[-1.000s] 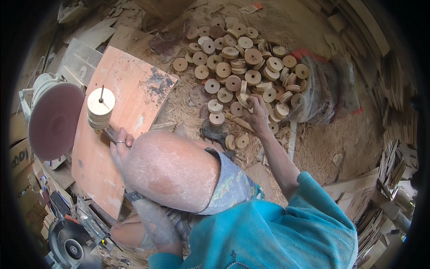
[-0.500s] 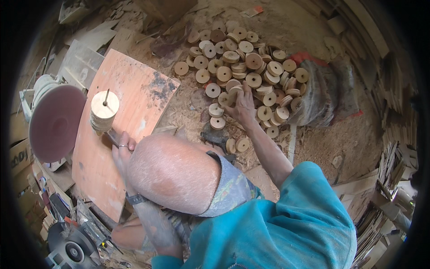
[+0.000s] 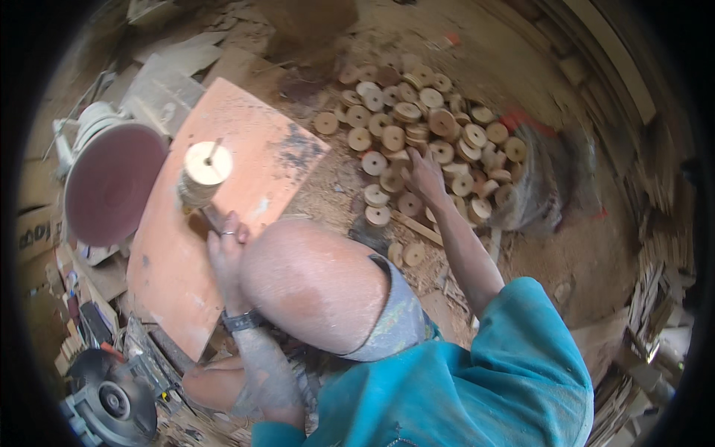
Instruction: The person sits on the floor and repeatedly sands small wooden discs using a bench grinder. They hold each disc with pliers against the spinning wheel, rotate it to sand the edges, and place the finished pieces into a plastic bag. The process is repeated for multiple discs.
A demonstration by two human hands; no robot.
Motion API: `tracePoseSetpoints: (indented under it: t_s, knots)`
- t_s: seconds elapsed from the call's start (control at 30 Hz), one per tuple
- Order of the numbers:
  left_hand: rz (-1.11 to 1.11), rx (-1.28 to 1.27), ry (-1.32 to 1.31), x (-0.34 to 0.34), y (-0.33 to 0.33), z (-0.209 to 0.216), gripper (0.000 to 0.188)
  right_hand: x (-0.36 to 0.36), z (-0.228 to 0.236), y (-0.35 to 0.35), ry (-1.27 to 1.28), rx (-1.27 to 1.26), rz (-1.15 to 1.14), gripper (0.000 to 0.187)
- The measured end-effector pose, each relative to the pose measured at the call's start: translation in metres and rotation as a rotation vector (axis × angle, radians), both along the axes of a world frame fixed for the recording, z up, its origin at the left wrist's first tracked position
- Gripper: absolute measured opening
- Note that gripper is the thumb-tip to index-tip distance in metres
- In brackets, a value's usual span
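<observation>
My left hand (image 3: 228, 249) is closed around a short handle or rod below a stack of round wooden discs (image 3: 208, 164). The discs are threaded on a thin spindle, whose tip sticks out of the top one's centre hole. This stack is held above a reddish plywood board (image 3: 160, 298). On the right, my right hand (image 3: 427, 179) reaches into a heap of similar wooden discs (image 3: 441, 123). Its fingers are among the discs, but blur hides whether they grip one. My bent knee (image 3: 309, 287) hides part of the board's near edge.
A large dark-red sanding disc (image 3: 115, 185) stands left of the board. A power tool with a round blade (image 3: 112, 402) lies at the lower left. Plastic sheeting (image 3: 540, 186) borders the heap on the right. Wood strips (image 3: 640, 298) are stacked along the right side; sawdust covers the floor.
The view has shifted, so most things appear farther right. My right hand's thumb and fingers have drawn closer together in the heap. The left hand keeps its hold below the stack.
</observation>
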State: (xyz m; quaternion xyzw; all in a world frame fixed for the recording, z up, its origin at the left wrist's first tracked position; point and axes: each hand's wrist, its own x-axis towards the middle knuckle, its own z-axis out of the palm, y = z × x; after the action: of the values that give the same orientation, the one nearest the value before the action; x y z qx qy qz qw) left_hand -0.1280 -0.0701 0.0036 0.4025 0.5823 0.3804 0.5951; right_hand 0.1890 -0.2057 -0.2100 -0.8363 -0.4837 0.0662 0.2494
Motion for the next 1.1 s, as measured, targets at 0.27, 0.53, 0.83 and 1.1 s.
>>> tracePoseSetpoints:
  t_s: [0.27,0.53,0.83,1.1]
  knots:
    - [-0.006,0.077,0.047,-0.008,-0.006,0.005,0.024,-0.026,0.083,0.050,0.539,0.135,-0.061,0.063]
    - [-0.034,0.352,0.504,0.004,-0.005,0.001,0.037,-0.119,0.233,0.126,0.669,0.603,0.145,0.069]
    - [-0.019,0.461,0.576,0.014,0.000,0.011,0.034,-0.132,0.244,0.141,0.570,0.704,-0.020,0.064]
    - [-0.033,0.445,0.534,0.020,0.007,0.004,0.033,-0.124,0.222,0.135,0.371,0.786,0.264,0.055]
